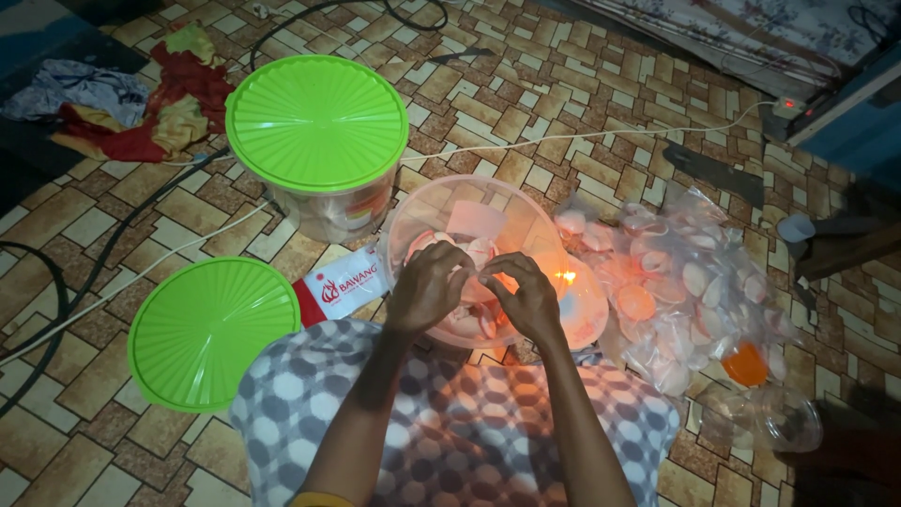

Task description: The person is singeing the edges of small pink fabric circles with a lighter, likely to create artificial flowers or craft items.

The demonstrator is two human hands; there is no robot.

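Pinching a small clear packet (483,282) between both hands, I hold it over the bowl (422,211). My left hand (427,286) and right hand (526,296) meet fingertip to fingertip, fingers curled shut on it. A small flame (566,276) burns just right of my right hand, the nearer one. Packet's long axis: cannot tell.

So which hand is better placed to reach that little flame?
Probably the right hand: the small flame burns just beside its fingers, while the left hand sits farther away over the clear tub.
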